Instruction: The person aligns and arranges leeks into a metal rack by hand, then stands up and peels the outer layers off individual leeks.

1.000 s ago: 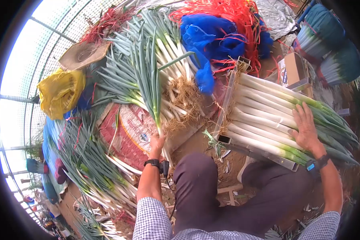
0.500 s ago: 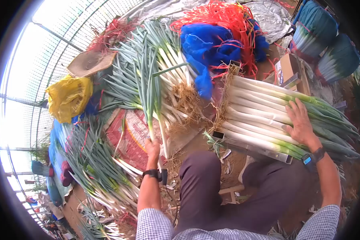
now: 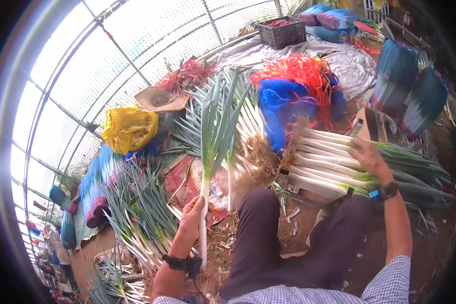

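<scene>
My left hand (image 3: 191,217) is closed round the white stem of a large green onion (image 3: 205,190), held almost upright with its leaves pointing away from me. My right hand (image 3: 370,158) lies over a row of green onions (image 3: 321,161), its fingers on the stalks near where white turns to green. That row rests in a metal frame (image 3: 329,202), roots to the left and leaves to the right. Beyond my left hand spreads a pile of green onions with brown roots (image 3: 258,154). Another pile of green onions (image 3: 136,213) lies to my left.
Blue netting (image 3: 283,104) and red ties (image 3: 299,71) sit behind the frame. A yellow bag (image 3: 130,129) and a straw hat (image 3: 161,99) lie at far left. Wrapped bundles (image 3: 396,73) stand at right; a black crate (image 3: 282,33) stands at the back.
My left hand has drawn the green onion closer to me and raised it from the pile. My right hand has shifted slightly toward the far side of the row. The view has tilted up.
</scene>
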`<action>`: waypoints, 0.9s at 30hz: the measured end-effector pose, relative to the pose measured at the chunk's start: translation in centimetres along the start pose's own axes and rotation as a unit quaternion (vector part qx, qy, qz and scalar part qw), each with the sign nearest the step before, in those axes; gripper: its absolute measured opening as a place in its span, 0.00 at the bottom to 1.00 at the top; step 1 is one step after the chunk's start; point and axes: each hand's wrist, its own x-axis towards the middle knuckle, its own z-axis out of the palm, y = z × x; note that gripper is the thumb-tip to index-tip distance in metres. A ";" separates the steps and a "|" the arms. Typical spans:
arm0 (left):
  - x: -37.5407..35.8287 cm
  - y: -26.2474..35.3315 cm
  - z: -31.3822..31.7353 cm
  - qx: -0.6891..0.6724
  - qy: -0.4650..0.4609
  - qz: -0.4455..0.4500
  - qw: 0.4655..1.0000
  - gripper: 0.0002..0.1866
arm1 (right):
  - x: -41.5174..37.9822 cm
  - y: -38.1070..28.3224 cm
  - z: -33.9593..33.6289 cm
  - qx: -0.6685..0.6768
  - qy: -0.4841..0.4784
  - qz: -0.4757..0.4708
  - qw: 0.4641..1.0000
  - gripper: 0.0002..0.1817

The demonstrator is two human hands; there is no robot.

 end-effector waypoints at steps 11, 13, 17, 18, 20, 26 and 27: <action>-2.9 5.4 16.6 0.013 -0.275 0.062 0.959 0.14 | -4.9 -11.2 -0.1 0.394 -0.060 -0.060 0.915 0.26; -1.8 6.6 21.1 0.079 -0.350 0.062 0.931 0.15 | -5.1 -10.3 -1.1 0.517 0.046 -0.092 0.850 0.30; 1.0 9.5 31.0 0.276 -0.465 0.151 0.828 0.19 | -6.2 -8.8 -8.3 0.423 0.303 -0.183 0.834 0.21; 2.0 9.5 33.4 0.269 -0.468 0.178 0.823 0.19 | -6.7 -8.0 -10.3 0.365 0.365 -0.164 0.840 0.17; 3.9 10.6 37.4 0.314 -0.482 0.220 0.788 0.19 | -6.7 -6.7 -13.3 0.635 0.337 -0.151 0.679 0.18; 12.8 2.6 43.0 0.345 -0.381 0.437 0.738 0.15 | -9.2 1.3 -12.8 0.577 0.282 -0.020 0.766 0.20; 14.6 0.3 43.8 0.341 -0.360 0.496 0.713 0.14 | -10.0 2.8 -11.6 0.566 0.255 0.049 0.782 0.20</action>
